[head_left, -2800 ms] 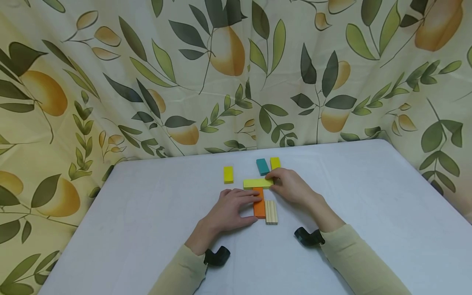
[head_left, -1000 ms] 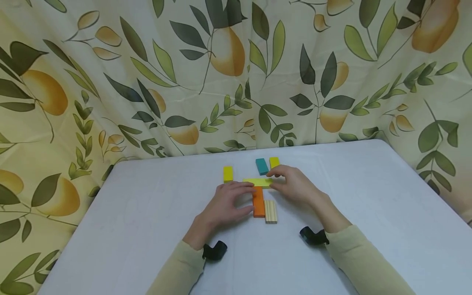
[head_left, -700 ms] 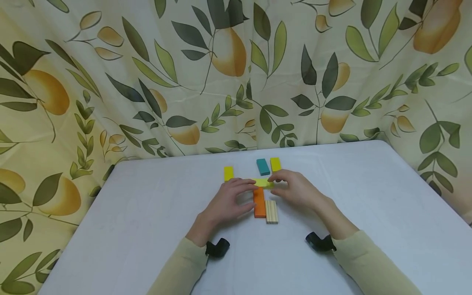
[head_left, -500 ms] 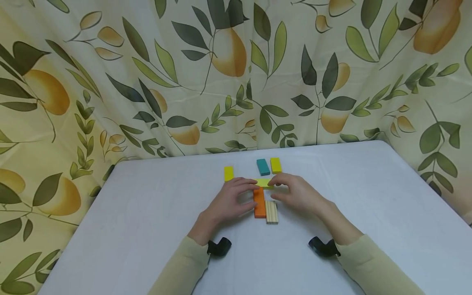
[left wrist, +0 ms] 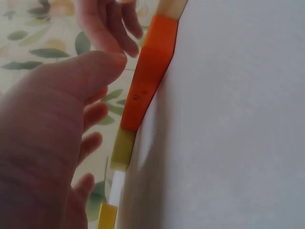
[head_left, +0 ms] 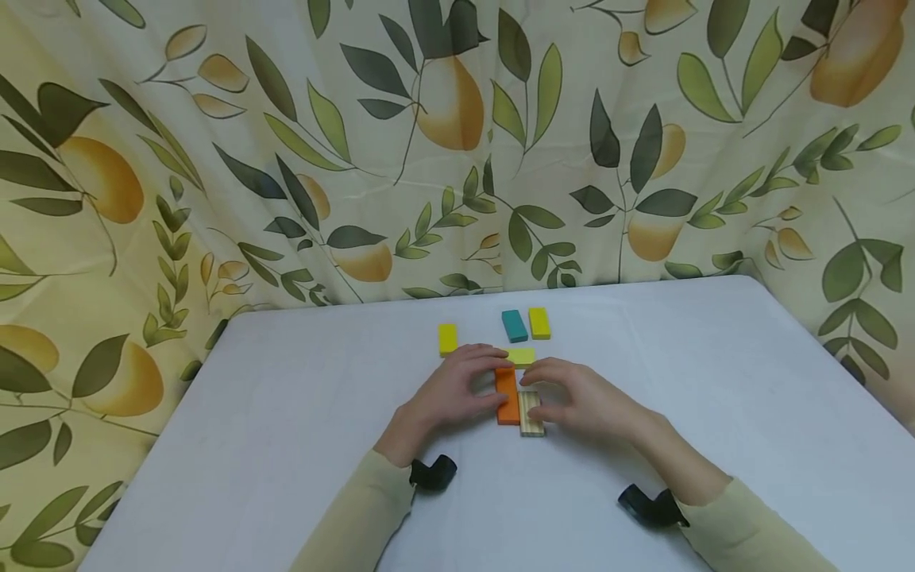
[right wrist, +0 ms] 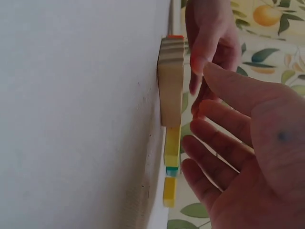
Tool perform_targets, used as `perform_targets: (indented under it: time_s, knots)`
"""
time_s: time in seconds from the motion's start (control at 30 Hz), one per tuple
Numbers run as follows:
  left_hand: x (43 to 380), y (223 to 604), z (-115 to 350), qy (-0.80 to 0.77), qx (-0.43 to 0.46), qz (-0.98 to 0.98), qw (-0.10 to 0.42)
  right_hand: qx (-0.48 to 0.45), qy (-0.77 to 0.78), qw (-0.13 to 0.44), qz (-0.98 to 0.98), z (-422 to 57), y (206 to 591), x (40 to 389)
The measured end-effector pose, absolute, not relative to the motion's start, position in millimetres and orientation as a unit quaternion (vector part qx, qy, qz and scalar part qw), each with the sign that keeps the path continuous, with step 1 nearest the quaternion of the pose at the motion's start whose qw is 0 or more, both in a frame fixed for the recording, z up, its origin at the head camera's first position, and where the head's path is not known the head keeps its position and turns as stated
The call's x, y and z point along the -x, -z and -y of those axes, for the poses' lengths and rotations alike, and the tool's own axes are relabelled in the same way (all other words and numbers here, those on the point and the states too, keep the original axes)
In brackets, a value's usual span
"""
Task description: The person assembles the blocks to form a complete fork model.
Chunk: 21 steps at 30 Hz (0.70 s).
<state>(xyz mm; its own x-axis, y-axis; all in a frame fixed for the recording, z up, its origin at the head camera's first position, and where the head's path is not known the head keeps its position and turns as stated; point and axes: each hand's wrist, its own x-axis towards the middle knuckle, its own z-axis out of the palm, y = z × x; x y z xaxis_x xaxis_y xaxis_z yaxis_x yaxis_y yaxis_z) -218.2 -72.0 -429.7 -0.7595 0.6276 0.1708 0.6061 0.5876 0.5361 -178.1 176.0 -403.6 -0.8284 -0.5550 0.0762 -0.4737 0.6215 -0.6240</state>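
An orange block (head_left: 508,413) lies lengthwise on the table, its far end against a crosswise yellow-green block (head_left: 523,357). Along its right side sits a shorter striped wooden block (head_left: 532,427). My left hand (head_left: 457,387) arches over the orange block, fingers over the yellow-green block's left part, which they hide. The left wrist view shows the left thumb (left wrist: 102,67) beside the orange block with nothing gripped. My right hand (head_left: 596,401) hovers at the wooden block, thumb overlapping it in the head view. In the right wrist view its fingers (right wrist: 214,143) are spread and hold nothing.
Behind the joined blocks lie a teal block (head_left: 514,326) and a yellow block (head_left: 539,323) side by side. Another yellow block (head_left: 447,339) lies farther left. The white-covered table (head_left: 286,445) ends at a patterned curtain (head_left: 608,199).
My right hand has left the yellow-green block's right end and come nearer, to the wooden block. The left hand has shifted slightly, from the orange block toward the yellow-green one. The blocks keep their arrangement.
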Motion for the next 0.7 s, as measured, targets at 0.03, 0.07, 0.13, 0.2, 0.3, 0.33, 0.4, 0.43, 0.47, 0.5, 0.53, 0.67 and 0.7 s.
perform_targets:
  time_s: [0.03, 0.07, 0.13, 0.2, 0.3, 0.33, 0.4, 0.43, 0.47, 0.5, 0.53, 0.67, 0.7]
  knots:
    - [219.0, 429.8, 71.2, -0.290, -0.346, -0.892, 0.020, 0.290, 0.326, 0.065, -0.897, -176.3, 404.1, 176.6]
    - [219.5, 429.8, 70.6, -0.288, -0.346, -0.892, 0.021, 0.291, 0.325, 0.068, -0.897, -176.6, 404.6, 175.3]
    - [220.5, 429.3, 69.8, -0.285, -0.347, -0.893, 0.022, 0.295, 0.322, 0.072, -0.897, -176.8, 405.3, 173.2]
    - [221.1, 428.7, 69.4, -0.283, -0.348, -0.894, 0.022, 0.296, 0.319, 0.074, -0.897, -177.1, 405.7, 171.4]
    - [221.7, 428.7, 69.1, -0.283, -0.348, -0.893, 0.027, 0.301, 0.316, 0.073, -0.897, -178.8, 406.5, 168.7]
    - [221.8, 429.1, 69.1, -0.283, -0.347, -0.894, 0.029, 0.301, 0.315, 0.073, -0.897, -179.5, 406.8, 168.0]
    - [221.7, 430.5, 68.9, -0.279, -0.344, -0.896, 0.034, 0.303, 0.316, 0.074, -0.896, -180.5, 407.6, 167.1]
    - [221.7, 431.2, 69.1, -0.278, -0.343, -0.896, 0.036, 0.304, 0.317, 0.076, -0.895, -180.9, 408.0, 166.9]
    - [221.6, 432.0, 69.2, -0.277, -0.343, -0.897, 0.038, 0.305, 0.317, 0.077, -0.895, -181.0, 408.4, 166.8]
    - [221.4, 432.6, 69.5, -0.275, -0.342, -0.898, 0.039, 0.306, 0.318, 0.078, -0.894, -181.2, 408.9, 166.9]
    - [221.3, 433.4, 69.7, -0.274, -0.342, -0.898, 0.039, 0.307, 0.319, 0.079, -0.893, -181.2, 409.6, 167.0]
    - [220.7, 435.2, 70.9, -0.277, -0.346, -0.896, 0.037, 0.308, 0.319, 0.084, -0.892, -181.5, 411.6, 166.9]
    - [220.5, 435.5, 71.2, -0.277, -0.347, -0.895, 0.037, 0.307, 0.320, 0.087, -0.892, -181.3, 412.1, 166.7]
